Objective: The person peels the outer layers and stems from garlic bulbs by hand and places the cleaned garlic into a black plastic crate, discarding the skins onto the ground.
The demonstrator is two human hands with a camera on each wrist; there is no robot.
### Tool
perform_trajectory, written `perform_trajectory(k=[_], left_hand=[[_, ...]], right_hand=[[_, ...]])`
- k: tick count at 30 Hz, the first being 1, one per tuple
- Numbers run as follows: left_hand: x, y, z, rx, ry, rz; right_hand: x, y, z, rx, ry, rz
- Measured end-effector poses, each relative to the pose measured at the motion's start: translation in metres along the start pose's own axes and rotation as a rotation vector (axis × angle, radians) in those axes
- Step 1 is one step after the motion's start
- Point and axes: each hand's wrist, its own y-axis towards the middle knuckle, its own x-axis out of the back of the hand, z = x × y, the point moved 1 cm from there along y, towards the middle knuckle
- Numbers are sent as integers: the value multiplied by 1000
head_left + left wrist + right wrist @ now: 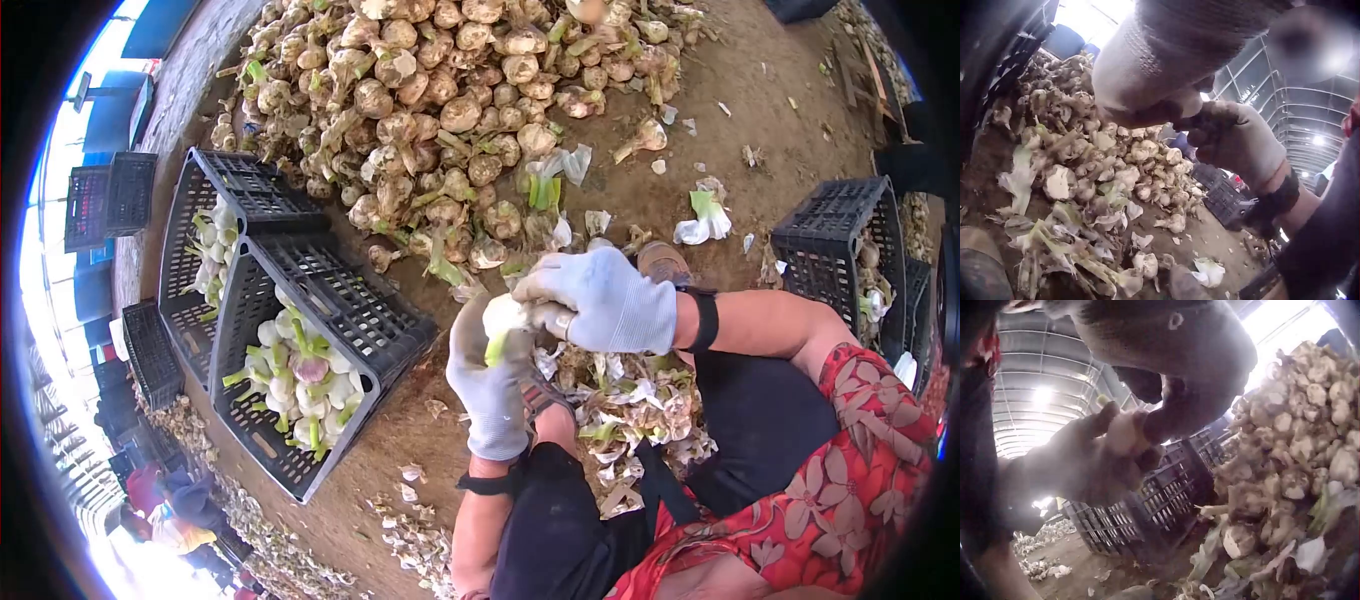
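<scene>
From the head view, my left hand (490, 385) has its gloved fingers curled round a garlic bulb (508, 318), green stem stub pointing down, held over my lap just above the dirt floor (760, 90). My right hand (610, 300) comes in from the other side, its fingers pinched on the top of the same bulb. I judge I am mid-way through stripping its outer skin: loose peelings (620, 400) lie under my hands, the big pile of uncleaned garlic (450, 90) sits ahead, and the near crate (390, 330) to my left already holds white cleaned bulbs.

From the left wrist view, the glove of my left hand (1172, 56) fills the top, and my right hand (1235, 140) meets it; the bulb itself is hidden between them. Husks and unpeeled heads (1085, 187) spread below.

From the right wrist view, my left hand's fingers (1085, 462) are clamped on the pale bulb (1124, 432), and my right hand's fingers (1175, 415) nip its edge. Black crates (1154, 506) stand behind.

The next move, I think, calls for a firm hold by the left hand while the right pulls the skin away cleanly, without bruising the cloves.
</scene>
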Motion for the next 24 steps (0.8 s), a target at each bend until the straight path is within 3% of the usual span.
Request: perform_trajectory(k=[1, 6, 10, 12, 14, 17, 21, 24], left_hand=[[-3, 0, 0, -30, 48, -42], [-9, -1, 4, -49, 98, -147], [-1, -1, 0, 76, -78, -15], [2, -5, -1, 64, -184, 113], [-2, -5, 1, 18, -122, 52], [-1, -3, 0, -30, -23, -14], [3, 0, 4, -108, 171, -87], [5, 1, 9, -178, 306, -113]], right_hand=[[-8, -1, -4, 76, -40, -89], [-11, 6, -1, 41, -255, -7], [-26, 17, -31, -33, -180, -103], [-21, 27, -57, -242, -151, -81], [-20, 24, -73, -202, -329, -115], [-4, 13, -45, 36, -58, -105], [-1, 1, -4, 179, -129, -100], [-4, 2, 1, 160, -293, -21]])
